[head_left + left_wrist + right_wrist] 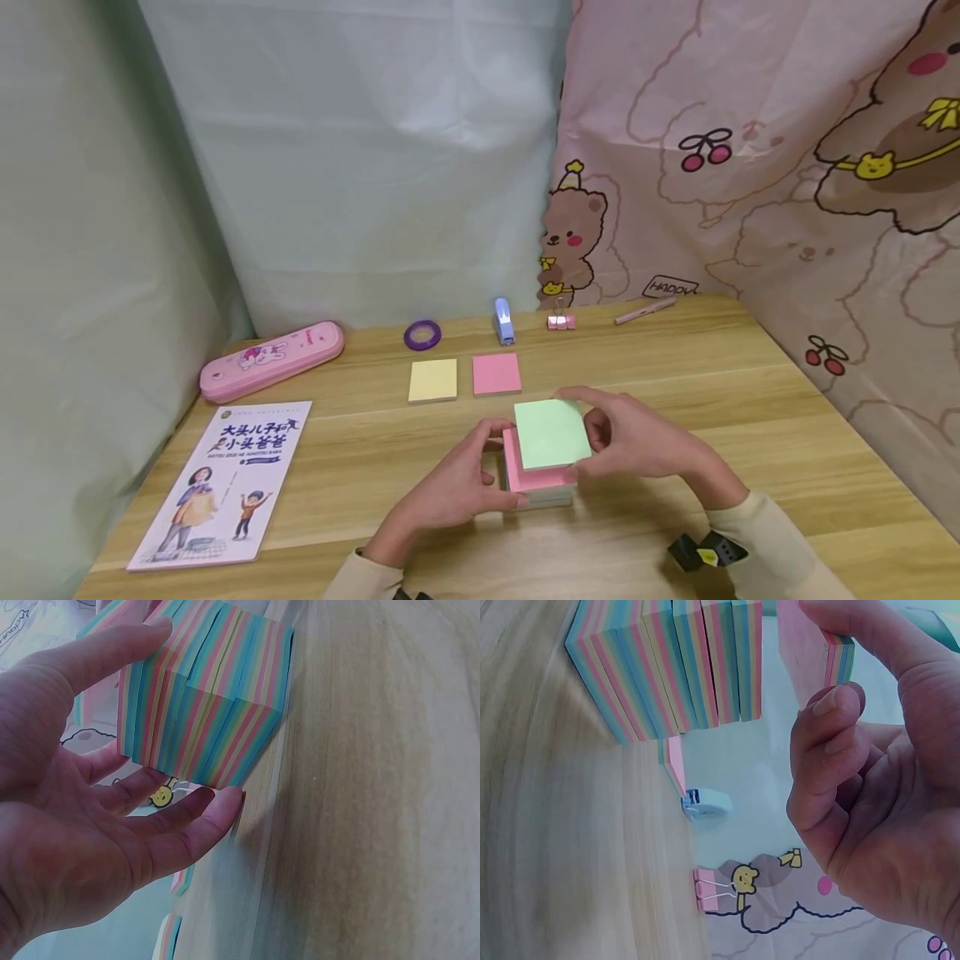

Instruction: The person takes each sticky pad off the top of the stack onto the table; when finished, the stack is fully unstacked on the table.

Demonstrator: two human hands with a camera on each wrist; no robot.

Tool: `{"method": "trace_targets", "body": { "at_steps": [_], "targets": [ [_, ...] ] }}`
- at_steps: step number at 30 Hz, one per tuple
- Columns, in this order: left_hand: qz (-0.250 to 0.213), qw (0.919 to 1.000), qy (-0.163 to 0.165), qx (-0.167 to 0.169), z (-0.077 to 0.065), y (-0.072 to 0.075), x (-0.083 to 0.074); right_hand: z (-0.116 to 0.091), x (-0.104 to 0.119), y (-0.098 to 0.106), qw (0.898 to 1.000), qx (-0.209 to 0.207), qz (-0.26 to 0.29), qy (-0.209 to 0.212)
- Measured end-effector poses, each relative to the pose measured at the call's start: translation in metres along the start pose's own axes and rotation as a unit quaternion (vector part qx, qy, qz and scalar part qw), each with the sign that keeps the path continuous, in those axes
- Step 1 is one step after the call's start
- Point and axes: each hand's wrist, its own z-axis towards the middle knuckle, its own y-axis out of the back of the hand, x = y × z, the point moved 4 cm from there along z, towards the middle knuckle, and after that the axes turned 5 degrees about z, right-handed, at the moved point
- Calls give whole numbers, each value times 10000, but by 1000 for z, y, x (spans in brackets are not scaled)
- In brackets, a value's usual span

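Observation:
A stack of sticky note pads (547,497), pink on top with striped sides, stands on the table in front of me. My left hand (459,482) grips this stack from the left, thumb on its near side and fingers around its left and far sides. Just above the stack, my right hand (645,435) pinches one more sticky note pad (552,435) between thumb and fingers, its light green face up. The right wrist view shows a gap between that held pad (841,660) and the stack (667,667). Colored page edges of the stack (217,682) fill the left wrist view.
A yellow pad (432,381) and a pink pad (497,374) lie beyond the stack. Behind them are purple tape (422,335), a blue stapler (504,323), a pink binder clip (561,322) and a pen (645,311). At left lie a pencil case (273,360) and a book (221,487).

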Motion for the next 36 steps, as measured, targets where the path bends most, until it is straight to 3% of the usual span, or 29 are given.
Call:
{"method": "trace_targets", "body": {
  "at_steps": [10, 16, 24, 36],
  "targets": [
    [-71, 10000, -14, -40, 0, 2, -2, 0, 1, 25, 9997, -233, 3, 23],
    [-112, 9999, -10, -14, 0, 2, -1, 9, -7, 51, 9989, -365, -84, -294],
    [-61, 10000, 65, 27, -1, 1, 1, 25, -23, 80, 9980, -233, 22, -592],
    [-29, 9999, 136, 66, 0, 0, 1, 56, -66, 85, 9953, -92, 208, -939]
  ]
}}
